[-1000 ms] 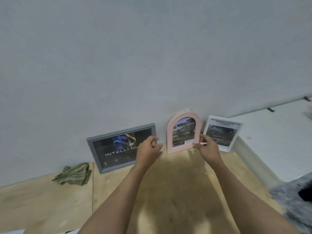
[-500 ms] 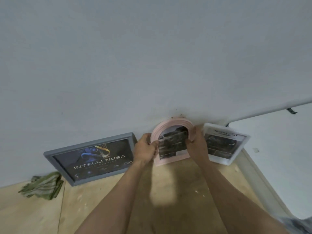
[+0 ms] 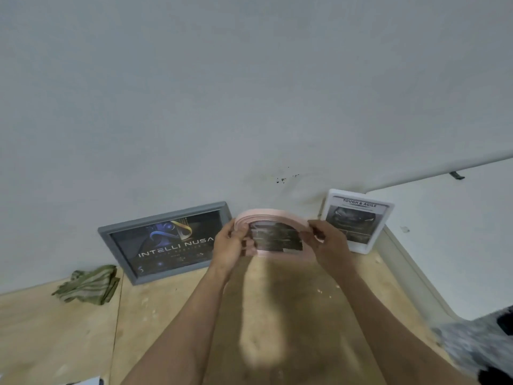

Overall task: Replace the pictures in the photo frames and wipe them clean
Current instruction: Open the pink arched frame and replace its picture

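Head view: both hands grip the pink frame (image 3: 273, 218), left hand (image 3: 231, 250) on its left edge, right hand (image 3: 329, 245) on its right, fingers closed around the rim. It sits between the grey frame (image 3: 163, 215) and white frame (image 3: 361, 195), tipped forward from the wall, arch uppermost. A green cloth (image 3: 88, 284) lies well to the left on the worktop (image 3: 69, 343), nearer the left hand.

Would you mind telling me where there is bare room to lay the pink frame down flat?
Bare wood lies between the green cloth and the forearms, before the grey frame. It is crowded along the wall, around the white frame and pink frame.
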A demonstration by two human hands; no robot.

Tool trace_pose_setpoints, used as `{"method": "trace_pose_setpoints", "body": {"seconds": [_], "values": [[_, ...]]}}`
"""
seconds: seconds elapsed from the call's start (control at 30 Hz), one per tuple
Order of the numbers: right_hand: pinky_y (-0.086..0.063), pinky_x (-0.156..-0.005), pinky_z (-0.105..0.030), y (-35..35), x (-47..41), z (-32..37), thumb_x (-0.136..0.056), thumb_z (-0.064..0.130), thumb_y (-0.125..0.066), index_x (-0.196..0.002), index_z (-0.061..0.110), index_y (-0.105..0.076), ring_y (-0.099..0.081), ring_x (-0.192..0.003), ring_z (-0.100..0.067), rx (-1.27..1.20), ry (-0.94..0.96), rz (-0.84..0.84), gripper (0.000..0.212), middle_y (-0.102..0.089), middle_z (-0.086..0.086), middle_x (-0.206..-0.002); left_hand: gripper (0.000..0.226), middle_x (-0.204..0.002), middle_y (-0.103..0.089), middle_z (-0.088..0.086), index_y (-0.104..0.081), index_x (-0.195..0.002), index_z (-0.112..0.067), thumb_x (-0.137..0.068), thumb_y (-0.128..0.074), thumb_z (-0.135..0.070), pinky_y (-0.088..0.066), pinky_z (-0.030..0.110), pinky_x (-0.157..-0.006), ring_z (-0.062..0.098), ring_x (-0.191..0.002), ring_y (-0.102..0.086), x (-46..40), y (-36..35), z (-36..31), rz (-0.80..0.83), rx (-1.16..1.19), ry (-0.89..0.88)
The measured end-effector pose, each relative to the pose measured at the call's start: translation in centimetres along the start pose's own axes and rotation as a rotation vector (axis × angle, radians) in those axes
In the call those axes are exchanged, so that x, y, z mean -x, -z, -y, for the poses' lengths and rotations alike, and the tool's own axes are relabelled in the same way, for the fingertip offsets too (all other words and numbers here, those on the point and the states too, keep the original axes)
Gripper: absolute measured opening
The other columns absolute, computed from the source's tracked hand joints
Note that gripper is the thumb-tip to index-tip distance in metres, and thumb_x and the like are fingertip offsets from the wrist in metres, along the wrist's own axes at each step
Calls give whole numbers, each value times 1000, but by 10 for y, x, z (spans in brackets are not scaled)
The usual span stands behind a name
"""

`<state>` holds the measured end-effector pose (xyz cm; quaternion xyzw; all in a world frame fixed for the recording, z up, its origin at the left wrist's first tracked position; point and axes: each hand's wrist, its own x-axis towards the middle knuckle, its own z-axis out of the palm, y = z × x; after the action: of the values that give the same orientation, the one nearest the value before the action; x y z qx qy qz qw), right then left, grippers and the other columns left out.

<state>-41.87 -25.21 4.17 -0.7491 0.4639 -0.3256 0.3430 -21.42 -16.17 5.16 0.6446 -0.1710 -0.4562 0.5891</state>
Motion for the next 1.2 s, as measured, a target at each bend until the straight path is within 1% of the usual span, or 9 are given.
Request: {"method": "trace_pose_setpoints", "body": {"seconds": [0.1,0.17,0.33,0.47,0.53,0.67,0.83,1.0,1.2], "values": [[-45,-58,-29,-14,53,28,-82,24,-73,-89,22,-69,-57,-68,-15,185,190,-69,9,-62,3,-79,28,-85,-66,11,-63,-105,-4,-104,-49,-29,-60,30,-64,21,-75,-67,33,8,-5,41,292,137],[-42,-57,-26,-30,96,49,-80,26,-72,-86,23,-67,-57,-65,-17,415,314,-103,7,-61,5,-78,29,-70,-70,6,-63,-100,-4,-103,-51,-29,-59,37,-76,16,-62,-70,60,23,-3,55,406,201],[-39,-69,-26,-62,178,69,-81,35,-59,-92,26,-71,-57,-79,-16,387,418,29,19,-63,6,-90,20,-78,-70,10,-63,-112,1,-96,-56,-9,-61,30,-55,22,-69,-69,115,85,32,-57,375,282],[-40,-103,-38,-65,208,55,-87,53,-57,-125,21,-61,-52,-116,-21,77,-202,192,50,-55,-3,-126,20,-82,-69,14,-64,-109,4,-95,-56,-7,-63,31,-62,22,-70,-68,158,149,66,-26,550,313],[-50,-92,-43,-66,222,44,-87,61,-50,-121,17,-60,-59,-105,-23,-110,-513,131,57,-58,-7,-122,26,-89,-71,15,-65,-113,5,-92,-58,-9,-63,34,-72,22,-74,-72,177,175,81,15,660,324],[-52,-64,-32,-78,244,35,-97,31,-52,-102,9,-68,-66,-78,-26,-424,-973,191,28,-70,-15,-98,28,-95,-75,14,-73,-106,-3,-87,-59,-18,-58,43,-84,27,-84,-74,201,205,106,55,754,359],[-55,-67,-38,-98,264,41,-97,25,-54,-93,12,-68,-65,-72,-29,-572,-1076,162,19,-71,-13,-88,31,-91,-77,11,-75,-103,-3,-89,-55,-22,-62,43,-73,27,-83,-76,218,223,127,31,885,385],[-56,-73,-43,-106,271,39,-97,26,-53,-107,11,-67,-67,-80,-32,-590,-1060,136,23,-71,-17,-97,30,-77,-66,4,-59,-127,-3,-100,-52,-14,-52,27,-50,15,-56,-60,220,237,141,-193,546,354],[-56,-68,-40,-107,270,47,-96,30,-55,-93,16,-68,-68,-78,-33,-548,-1014,128,20,-72,-15,-93,12,-93,-74,14,-72,-100,-4,-95,-62,-9,-57,31,-57,22,-68,-65,221,236,136,-385,5,154]]}}
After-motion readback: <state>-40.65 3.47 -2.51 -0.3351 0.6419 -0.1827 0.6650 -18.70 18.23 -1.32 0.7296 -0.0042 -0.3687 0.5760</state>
